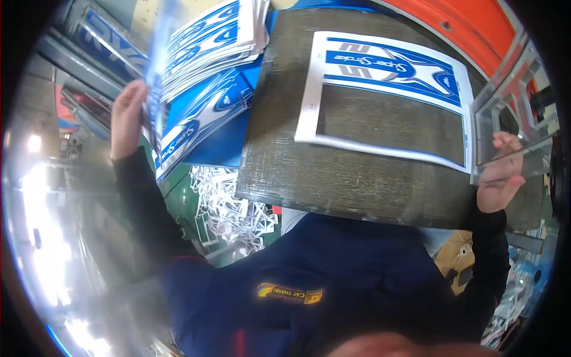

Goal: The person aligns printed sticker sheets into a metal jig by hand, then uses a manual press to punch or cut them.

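Note:
My left hand [128, 119] pinches a blue-and-white printed sheet [156, 74], blurred and seen nearly edge-on. The sheet is raised beside a stack of printed sheets [208, 41]. Below that stack lies a smaller pile of cut "Super Stroke" pieces [196, 125] on a blue surface. My right hand [501, 172] grips a clear plastic plate with cutouts [514, 110], tilted up at the right edge of the brown board [369, 184]. On the board is a printed sheet [395, 68] with one label still in it and a rectangular opening in its lower half.
White paper offcuts [229, 208] are heaped on the green floor under the board. A red-orange machine part [455, 30] borders the board at the back right. Metal rails [89, 68] run along the left.

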`<state>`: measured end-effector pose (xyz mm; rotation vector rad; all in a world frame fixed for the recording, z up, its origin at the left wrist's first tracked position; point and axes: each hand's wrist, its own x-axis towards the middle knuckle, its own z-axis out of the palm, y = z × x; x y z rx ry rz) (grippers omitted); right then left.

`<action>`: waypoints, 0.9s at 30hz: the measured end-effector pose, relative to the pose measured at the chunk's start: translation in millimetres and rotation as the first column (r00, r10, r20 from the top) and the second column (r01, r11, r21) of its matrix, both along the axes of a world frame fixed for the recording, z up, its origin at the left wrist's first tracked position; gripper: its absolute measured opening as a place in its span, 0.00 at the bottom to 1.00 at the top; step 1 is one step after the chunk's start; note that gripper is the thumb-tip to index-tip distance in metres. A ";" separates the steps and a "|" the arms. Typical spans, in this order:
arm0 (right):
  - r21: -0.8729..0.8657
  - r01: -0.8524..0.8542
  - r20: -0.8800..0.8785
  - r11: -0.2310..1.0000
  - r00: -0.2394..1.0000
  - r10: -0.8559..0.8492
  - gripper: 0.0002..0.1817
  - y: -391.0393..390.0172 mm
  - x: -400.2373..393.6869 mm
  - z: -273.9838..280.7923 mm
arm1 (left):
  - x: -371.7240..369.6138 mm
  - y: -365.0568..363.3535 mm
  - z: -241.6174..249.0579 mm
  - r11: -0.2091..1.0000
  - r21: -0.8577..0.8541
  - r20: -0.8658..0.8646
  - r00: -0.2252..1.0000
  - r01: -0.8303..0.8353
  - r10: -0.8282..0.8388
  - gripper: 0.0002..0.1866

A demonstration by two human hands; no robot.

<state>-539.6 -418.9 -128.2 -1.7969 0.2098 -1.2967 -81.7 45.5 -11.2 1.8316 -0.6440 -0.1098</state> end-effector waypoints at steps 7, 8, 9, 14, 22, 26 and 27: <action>0.007 -0.002 -0.041 1.000 0.999 0.002 0.49 8.1 6.1 11.1 | 0.9 -25.1 -39.5 0.837 0.516 0.629 0.744 -0.184 -0.224 0.24; 0.006 0.001 -0.046 1.000 0.999 -0.001 0.49 7.2 4.5 8.9 | -11.6 -44.1 -37.4 0.837 0.517 0.625 0.747 -0.179 -0.226 0.24; 0.014 -0.021 -0.040 1.000 0.999 0.021 0.48 3.6 2.8 5.0 | -24.3 -68.3 -32.8 0.874 0.480 0.640 0.711 -0.072 -0.293 0.24; -0.013 -0.087 -0.021 0.996 0.996 0.087 0.43 6.6 3.0 3.0 | -68.2 -179.2 -55.3 0.788 0.597 0.620 0.536 0.151 -0.572 0.29; -0.044 -0.076 -0.128 0.996 0.989 0.070 0.39 21.9 -5.5 24.2 | -48.4 -237.4 -85.0 0.476 0.867 0.365 0.462 0.147 -0.808 0.36; -0.047 -0.052 -0.183 0.998 0.982 0.042 0.43 14.7 -23.4 32.9 | -86.1 -206.2 -77.0 0.487 0.844 0.344 0.470 0.224 -0.813 0.36; -0.072 -0.048 -0.229 0.996 0.973 0.031 0.42 12.1 -26.6 40.5 | -99.3 -199.4 -71.5 0.469 0.857 0.319 0.492 0.216 -0.810 0.37</action>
